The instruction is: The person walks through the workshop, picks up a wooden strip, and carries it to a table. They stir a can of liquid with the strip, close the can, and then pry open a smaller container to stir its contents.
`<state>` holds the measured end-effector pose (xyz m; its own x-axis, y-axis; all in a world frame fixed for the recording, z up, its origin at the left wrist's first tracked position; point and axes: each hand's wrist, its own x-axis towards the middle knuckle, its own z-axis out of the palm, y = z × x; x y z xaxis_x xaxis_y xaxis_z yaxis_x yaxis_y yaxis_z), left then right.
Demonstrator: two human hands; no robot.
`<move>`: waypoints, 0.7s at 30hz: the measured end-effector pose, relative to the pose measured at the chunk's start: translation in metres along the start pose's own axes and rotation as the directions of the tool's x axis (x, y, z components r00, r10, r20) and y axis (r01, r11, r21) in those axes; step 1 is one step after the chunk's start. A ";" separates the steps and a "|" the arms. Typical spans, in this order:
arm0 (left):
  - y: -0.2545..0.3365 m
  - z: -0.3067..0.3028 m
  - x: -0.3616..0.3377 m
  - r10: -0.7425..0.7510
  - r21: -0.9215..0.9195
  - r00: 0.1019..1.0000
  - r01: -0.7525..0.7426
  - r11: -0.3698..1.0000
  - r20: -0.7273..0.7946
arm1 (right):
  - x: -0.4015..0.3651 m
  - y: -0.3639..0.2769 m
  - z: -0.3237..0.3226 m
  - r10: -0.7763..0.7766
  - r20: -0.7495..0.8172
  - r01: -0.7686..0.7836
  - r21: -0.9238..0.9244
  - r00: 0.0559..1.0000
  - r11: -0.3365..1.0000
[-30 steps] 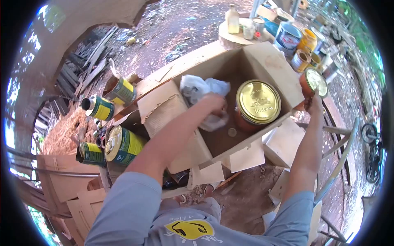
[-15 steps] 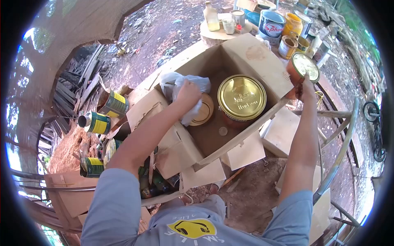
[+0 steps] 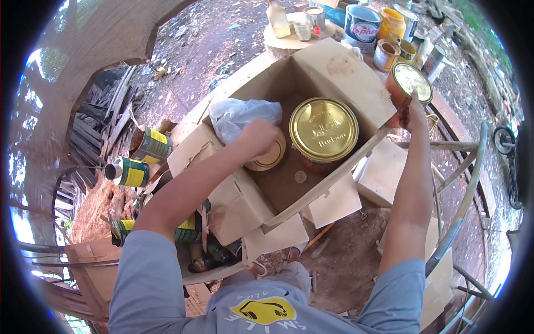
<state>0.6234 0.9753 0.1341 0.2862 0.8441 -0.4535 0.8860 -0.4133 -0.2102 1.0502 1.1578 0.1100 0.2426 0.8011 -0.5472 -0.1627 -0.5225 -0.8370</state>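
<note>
An open cardboard box (image 3: 276, 211) stands in front of me. Inside is a large can with a gold lid (image 3: 324, 129) embossed "Hudson", beside a smaller round tan lid or can top (image 3: 271, 156). My left hand (image 3: 259, 137) is over the box's left part, between that round piece and a crumpled whitish plastic bag (image 3: 236, 118); its fingers are blurred and partly hidden. Off the box's right side, my right hand (image 3: 413, 113) grips a reddish-orange can (image 3: 413, 82) with a shiny pale top, held at its near edge.
Paint cans, one a blue-and-white can (image 3: 362, 25), stand at the back right beside a stump (image 3: 283, 43) with a bottle and jars. Green-and-yellow cans (image 3: 133, 172) lie at the left. A curved metal bar (image 3: 467, 195) rises on the right.
My left hand has come down and away from the plastic bag, which now lies spread behind it. The right hand still holds the can, nearly unmoved. The view has shifted slightly.
</note>
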 end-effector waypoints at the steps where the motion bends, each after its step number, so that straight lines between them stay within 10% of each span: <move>1: 0.006 0.003 0.006 0.126 -0.061 0.987 -0.132 0.989 -0.097 | 0.001 0.002 -0.001 0.006 0.003 -0.006 0.006 1.000 1.000; 7: 0.013 0.022 0.013 0.115 0.134 0.993 -0.111 0.985 -0.021 | 0.012 0.003 -0.004 0.016 0.006 -0.016 -0.010 1.000 1.000; 13: 0.012 -0.007 0.047 0.350 0.284 0.906 -0.409 0.867 0.238 | 0.011 0.004 -0.003 0.034 -0.019 -0.035 -0.033 0.999 0.999; 17: -0.003 0.004 0.044 0.538 0.132 0.843 -0.532 0.837 -0.011 | 0.013 0.007 -0.004 -0.051 0.011 0.051 0.006 0.999 0.999; 21: -0.020 0.010 0.055 0.530 -0.118 0.839 -0.518 0.847 0.124 | 0.000 0.001 -0.003 -0.010 0.020 0.011 -0.020 1.000 1.000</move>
<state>0.6178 1.0265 0.1044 0.6645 0.4466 -0.5991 0.6454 -0.7471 0.1589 1.0526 1.1566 0.1090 0.2251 0.8120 -0.5385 -0.1407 -0.5198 -0.8426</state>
